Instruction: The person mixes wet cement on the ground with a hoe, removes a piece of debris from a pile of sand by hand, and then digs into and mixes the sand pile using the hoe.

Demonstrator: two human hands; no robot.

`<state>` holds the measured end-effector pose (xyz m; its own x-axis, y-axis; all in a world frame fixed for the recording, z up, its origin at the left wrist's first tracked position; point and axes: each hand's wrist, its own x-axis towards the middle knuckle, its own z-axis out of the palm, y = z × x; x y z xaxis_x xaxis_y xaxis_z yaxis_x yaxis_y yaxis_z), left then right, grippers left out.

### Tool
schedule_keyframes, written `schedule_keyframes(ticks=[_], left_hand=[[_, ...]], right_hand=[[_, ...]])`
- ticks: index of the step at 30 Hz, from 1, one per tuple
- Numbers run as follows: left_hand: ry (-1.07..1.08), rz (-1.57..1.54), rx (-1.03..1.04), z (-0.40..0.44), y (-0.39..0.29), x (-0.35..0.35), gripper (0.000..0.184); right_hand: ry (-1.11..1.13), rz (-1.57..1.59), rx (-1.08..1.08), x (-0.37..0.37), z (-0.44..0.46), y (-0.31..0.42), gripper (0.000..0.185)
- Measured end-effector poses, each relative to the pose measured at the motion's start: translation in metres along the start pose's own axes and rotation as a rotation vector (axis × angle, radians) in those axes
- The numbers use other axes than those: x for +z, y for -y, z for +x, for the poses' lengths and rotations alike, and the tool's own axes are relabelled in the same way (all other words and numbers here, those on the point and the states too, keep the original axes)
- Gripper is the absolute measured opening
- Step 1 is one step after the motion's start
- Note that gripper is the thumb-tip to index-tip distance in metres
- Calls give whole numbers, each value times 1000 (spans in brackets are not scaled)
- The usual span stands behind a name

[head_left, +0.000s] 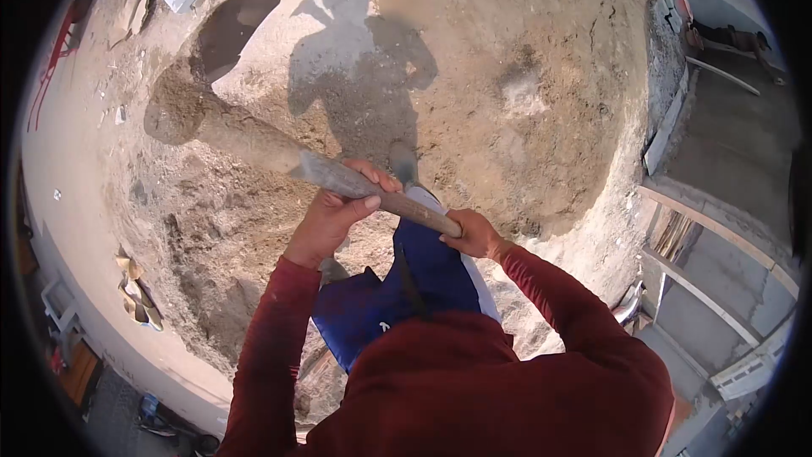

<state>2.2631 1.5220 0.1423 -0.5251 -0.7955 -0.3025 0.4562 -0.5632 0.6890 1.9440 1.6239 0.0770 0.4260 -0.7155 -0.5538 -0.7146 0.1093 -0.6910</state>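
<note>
A long wooden handle (338,178) slants from the upper left to the middle of the view, with a dirt-caked head (176,106) at its far end. Above that end shows a dark, curved blade shape (233,34). My left hand (338,213) grips the handle near its middle, thumb on top. Around the near end of the handle my right hand (475,235) is closed. The tool is raised over loose, broken soil (220,228). Both sleeves are dark red, and blue trousers show below the handle.
A shadow of a person (351,68) falls on the packed dirt ahead. Wooden boards (702,233) and concrete edging run along the right. Torn scraps (137,292) lie at the left, near a white plastic chair (61,305). Another person (732,38) is partly visible at the upper right.
</note>
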Motion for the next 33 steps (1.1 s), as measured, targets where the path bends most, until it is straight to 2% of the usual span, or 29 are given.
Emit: schedule_keyframes(ticks=[1,2,4,6,7,9,10,12,13,14,15,16,17,18,20,21,23,24,26,28,29,30,31,32,33], left_hand=[[-83,90,104,-27,-50,-26,25],[-177,162,256,-52,-98,-47,33],[-492,343,470,-101,-176,-97,46],[-783,515,526,-141,-230,-154,46],[-909,609,487,-161,-240,-189,48],[-1210,783,333,-175,-213,-218,37],[-1220,743,272,-189,-183,-258,35],[-1227,958,154,-202,-114,-316,36],[-1272,787,55,-193,-55,-318,34],[-1321,615,-40,-184,4,-319,32],[-1385,630,-196,-182,94,-341,30],[-1333,444,-442,-174,160,-322,31],[-1242,296,-568,-173,239,-315,33],[-1136,440,-641,-158,248,-276,30],[-1142,104,-615,-128,270,-261,28],[-1159,68,-627,-122,274,-242,28],[-1166,-591,-198,-84,234,-232,28],[-1166,-592,-177,-69,225,-225,28],[-1097,-776,-103,-42,219,-204,28],[-1118,-1047,-28,5,263,-179,29],[-1062,-1186,-107,37,277,-147,33],[-954,-1162,-216,73,297,-92,34],[-833,-1035,-309,92,282,-22,34],[-679,-1174,-406,119,308,20,34],[-635,-1132,-463,131,301,60,33]], right_hand=[[18,145,-75,38,45,47,31],[62,198,-149,65,88,110,39],[44,392,-437,111,157,237,46],[117,462,-556,143,211,348,49],[36,503,-671,174,239,384,49],[1,594,-542,215,282,427,42],[-25,645,-488,239,305,435,42],[87,642,-407,291,328,394,36],[144,596,-395,319,331,350,35],[256,775,-302,336,315,293,35],[500,815,32,337,291,242,35],[546,805,217,369,269,176,33],[617,708,508,353,235,148,29],[617,764,544,344,225,121,27],[702,790,546,321,215,70,24],[755,761,539,283,218,70,22],[791,828,489,204,238,84,18],[783,798,586,166,235,90,17],[811,617,541,91,203,65,16],[738,415,518,-8,131,54,20],[726,273,453,-49,93,16,23],[668,9,574,-87,55,-14,28],[576,-112,481,-123,14,-44,30],[515,-263,506,-151,-34,-100,30],[441,-427,564,-169,-62,-106,29]])
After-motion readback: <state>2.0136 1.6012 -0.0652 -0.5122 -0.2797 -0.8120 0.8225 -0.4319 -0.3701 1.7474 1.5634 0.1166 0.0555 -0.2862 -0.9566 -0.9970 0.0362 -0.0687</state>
